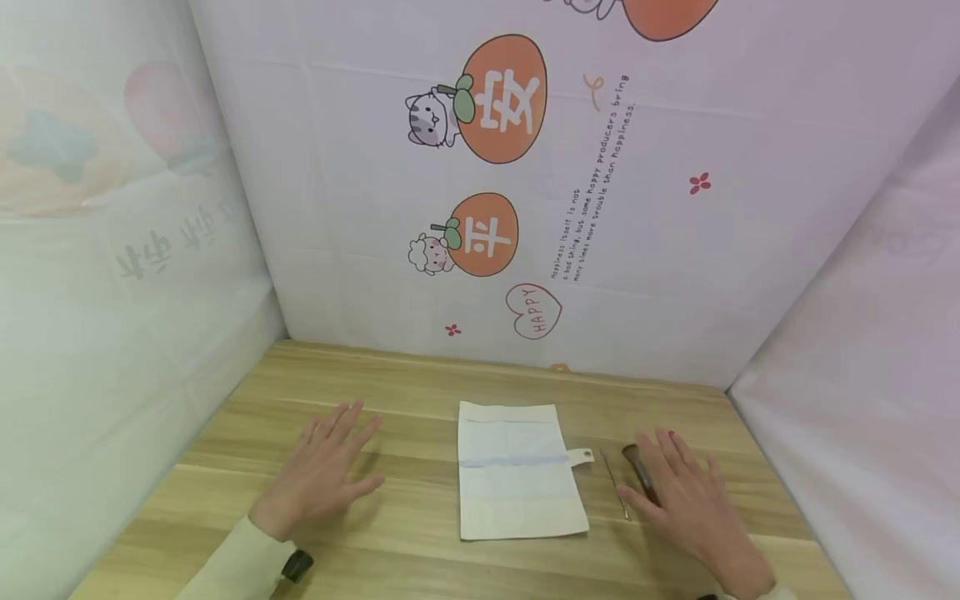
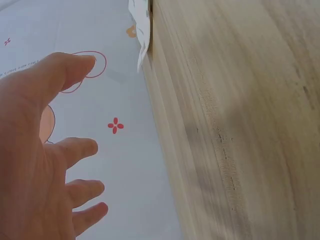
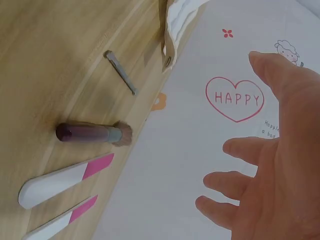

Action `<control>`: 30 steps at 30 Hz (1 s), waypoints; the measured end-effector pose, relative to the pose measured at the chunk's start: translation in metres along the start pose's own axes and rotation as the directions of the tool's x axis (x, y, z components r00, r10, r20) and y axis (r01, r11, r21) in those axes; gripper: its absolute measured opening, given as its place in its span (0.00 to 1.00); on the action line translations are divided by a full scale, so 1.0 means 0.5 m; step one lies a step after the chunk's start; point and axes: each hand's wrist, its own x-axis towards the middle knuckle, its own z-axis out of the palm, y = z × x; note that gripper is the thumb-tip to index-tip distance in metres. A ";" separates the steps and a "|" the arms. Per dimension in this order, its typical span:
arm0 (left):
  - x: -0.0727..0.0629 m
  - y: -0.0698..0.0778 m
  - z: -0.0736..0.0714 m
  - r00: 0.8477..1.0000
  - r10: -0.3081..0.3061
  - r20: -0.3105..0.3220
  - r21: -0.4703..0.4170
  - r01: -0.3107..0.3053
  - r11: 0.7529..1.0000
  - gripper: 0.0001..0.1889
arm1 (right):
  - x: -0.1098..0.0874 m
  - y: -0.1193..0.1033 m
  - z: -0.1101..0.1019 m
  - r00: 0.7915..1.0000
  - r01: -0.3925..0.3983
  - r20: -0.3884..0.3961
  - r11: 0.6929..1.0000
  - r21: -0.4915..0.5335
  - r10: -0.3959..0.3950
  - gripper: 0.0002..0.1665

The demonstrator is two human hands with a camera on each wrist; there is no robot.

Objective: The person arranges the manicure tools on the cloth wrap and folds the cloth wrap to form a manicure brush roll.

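Observation:
My left hand is held over the left part of the table with its fingers spread, touching nothing that I can see. A cream fabric pouch lies unfolded in the middle, its snap tab pointing right. Beside the tab is a thin metal stick. My right hand, fingers extended, hovers over a soft-bristled brush with a dark red handle and holds nothing. Two white-and-pink flat files lie next to the brush in the right wrist view; the hand hides them in the head view.
The wood-grain table meets a printed white cloth at its back edge. More cloth hangs on the left and the right.

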 end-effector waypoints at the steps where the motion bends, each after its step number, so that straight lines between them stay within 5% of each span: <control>1: 0.001 0.000 0.000 1.000 0.004 0.000 0.002 -0.004 1.000 0.43 | 0.001 0.003 0.000 1.000 0.005 -0.004 1.000 -0.011 -0.006 0.52; 7: 0.021 0.004 0.005 0.997 0.069 -0.041 -0.010 -0.070 0.998 0.40 | 0.011 0.033 -0.010 0.997 0.031 -0.076 1.000 -0.002 -0.031 0.47; 14: 0.070 0.018 0.023 0.978 0.166 -0.122 -0.062 -0.175 0.983 0.36 | 0.029 0.097 -0.020 0.999 0.005 -0.054 0.995 0.104 0.001 0.38; 22: 0.124 0.050 0.045 0.990 0.137 -0.016 -0.222 -0.137 0.965 0.30 | 0.064 0.188 -0.010 0.998 -0.037 0.062 0.986 0.164 0.028 0.32; 30: 0.174 0.103 0.083 0.980 0.194 0.053 -0.376 -0.160 0.912 0.22 | 0.090 0.259 0.015 0.987 -0.096 0.144 0.968 0.231 0.064 0.26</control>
